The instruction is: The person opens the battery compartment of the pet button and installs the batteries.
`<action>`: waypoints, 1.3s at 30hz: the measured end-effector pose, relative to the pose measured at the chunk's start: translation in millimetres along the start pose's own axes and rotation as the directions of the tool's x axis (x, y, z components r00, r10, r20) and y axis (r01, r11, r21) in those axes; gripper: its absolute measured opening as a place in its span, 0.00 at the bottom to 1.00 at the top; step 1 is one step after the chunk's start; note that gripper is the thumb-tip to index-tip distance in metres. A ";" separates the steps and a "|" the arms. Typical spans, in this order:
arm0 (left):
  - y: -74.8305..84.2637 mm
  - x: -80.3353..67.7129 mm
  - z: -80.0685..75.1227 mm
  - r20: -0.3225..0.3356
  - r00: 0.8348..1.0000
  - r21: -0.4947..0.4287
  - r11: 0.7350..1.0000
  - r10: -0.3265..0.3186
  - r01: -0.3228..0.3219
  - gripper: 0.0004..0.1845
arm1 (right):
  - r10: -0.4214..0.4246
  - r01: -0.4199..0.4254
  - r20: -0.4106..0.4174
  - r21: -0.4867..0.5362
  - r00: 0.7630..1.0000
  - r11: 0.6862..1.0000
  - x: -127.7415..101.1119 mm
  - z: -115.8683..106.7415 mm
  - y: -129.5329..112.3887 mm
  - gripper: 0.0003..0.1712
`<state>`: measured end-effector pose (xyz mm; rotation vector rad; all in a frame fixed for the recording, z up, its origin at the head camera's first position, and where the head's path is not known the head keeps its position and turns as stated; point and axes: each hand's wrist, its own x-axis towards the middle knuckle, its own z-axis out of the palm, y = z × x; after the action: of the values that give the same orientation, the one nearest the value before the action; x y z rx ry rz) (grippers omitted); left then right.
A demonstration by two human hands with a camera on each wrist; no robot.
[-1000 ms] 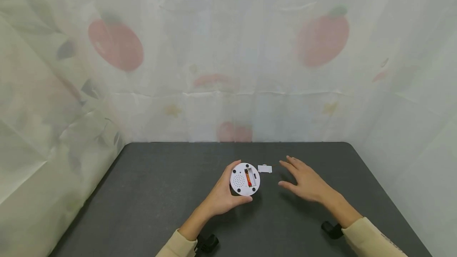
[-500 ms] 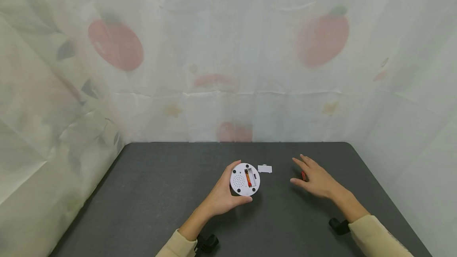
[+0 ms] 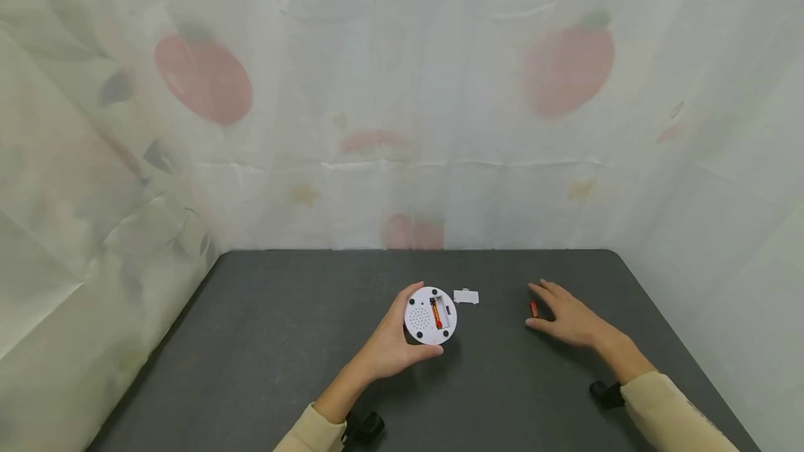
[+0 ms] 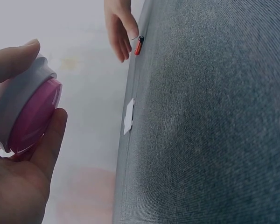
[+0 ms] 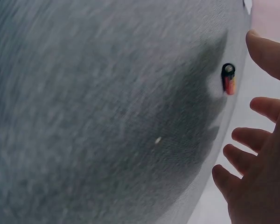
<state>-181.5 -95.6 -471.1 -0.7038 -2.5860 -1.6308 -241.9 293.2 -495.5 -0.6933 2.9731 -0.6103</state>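
Observation:
My left hand [image 3: 402, 333] grips a round white device [image 3: 430, 316] by its rim, underside up, just above the dark table [image 3: 283, 340]. Its open battery bay shows one red battery [image 3: 436, 312]. In the left wrist view the device [image 4: 28, 112] has a pink face turned down toward the palm. The small white bay cover [image 3: 465, 296] lies flat on the table just right of the device. A loose red battery [image 3: 534, 309] lies farther right. My right hand [image 3: 553, 311] is open, fingers spread, right beside that battery [image 5: 229, 79] and holding nothing.
The dark grey table ends close to a pale curtain wall [image 3: 402, 124] printed with red fruit, at the back and both sides. Black wrist mounts [image 3: 606, 393] sit at my cuffs. The cover [image 4: 129, 115] and loose battery [image 4: 138, 45] also show in the left wrist view.
My right hand has moved right and down from near the cover to the loose red battery, which it first hid. The left hand and device have stayed put.

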 end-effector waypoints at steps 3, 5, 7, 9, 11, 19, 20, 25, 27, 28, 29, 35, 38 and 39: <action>-1.0 0.0 -0.7 0.001 1.000 -0.004 1.000 -0.005 0.005 0.58 | 0.013 -0.013 0.021 0.002 1.000 1.000 -1.5 0.4 2.2 0.47; -1.7 0.2 -1.1 0.003 1.000 -0.003 1.000 -0.001 0.001 0.58 | 0.019 -0.019 0.034 -0.001 0.999 1.000 -2.2 1.1 2.9 0.46; -2.3 0.6 -1.3 0.006 1.000 -0.001 1.000 0.001 -0.001 0.58 | 0.025 -0.025 0.040 -0.002 0.999 1.000 -2.8 1.9 3.4 0.45; -2.8 0.9 -1.5 0.007 1.000 0.003 1.000 0.000 0.000 0.58 | 0.026 -0.026 0.042 -0.006 0.999 1.000 -3.0 2.9 3.9 0.44; -3.1 1.0 -1.8 0.008 1.000 0.005 1.000 -0.002 0.002 0.58 | 0.024 -0.024 0.040 -0.005 0.999 1.000 -3.0 3.6 4.4 0.43; -2.9 0.2 -1.7 0.010 1.000 -0.005 1.000 -0.006 0.006 0.57 | 0.015 -0.015 0.035 -0.001 0.999 1.000 -3.6 4.0 6.4 0.36; -2.8 0.2 -1.7 0.010 1.000 -0.008 1.000 -0.007 0.007 0.57 | 0.017 -0.017 0.036 -0.001 0.999 1.000 -3.6 3.9 6.3 0.36; -2.8 0.1 -1.4 0.006 1.000 -0.003 1.000 -0.008 0.008 0.57 | 0.044 -0.044 0.028 -0.003 0.999 0.999 -3.2 4.1 3.8 0.35; -2.7 0.1 -1.0 0.007 1.000 -0.002 1.000 -0.010 0.010 0.57 | 0.052 -0.052 0.020 -0.011 0.998 0.999 -2.8 4.9 2.6 0.34; -2.8 0.1 -0.9 0.007 1.000 -0.001 1.000 -0.011 0.011 0.57 | 0.054 -0.054 0.014 -0.016 0.998 0.998 -2.6 5.2 1.6 0.34; -2.7 0.1 -0.9 0.006 1.000 -0.001 1.000 -0.012 0.012 0.58 | 0.051 -0.050 0.006 -0.018 0.999 0.999 -2.3 5.6 0.6 0.33; -2.7 0.2 -1.0 0.008 1.000 -0.006 1.000 -0.015 0.015 0.58 | 0.023 -0.022 -0.039 0.011 0.999 1.000 -0.8 6.0 -8.7 0.30; -2.6 0.2 -1.4 0.009 1.000 -0.009 1.000 -0.017 0.017 0.58 | 0.014 -0.012 -0.049 0.033 0.999 0.999 -0.1 6.0 -14.7 0.30; -2.5 0.2 -1.5 0.009 1.000 -0.009 1.000 -0.017 0.017 0.58 | 0.011 -0.009 -0.055 0.041 0.998 0.999 0.4 6.5 -16.2 0.30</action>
<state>-183.0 -97.8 -472.5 -0.6924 -2.5995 -1.6487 -234.8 277.3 -495.3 -0.6690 3.0035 -0.6984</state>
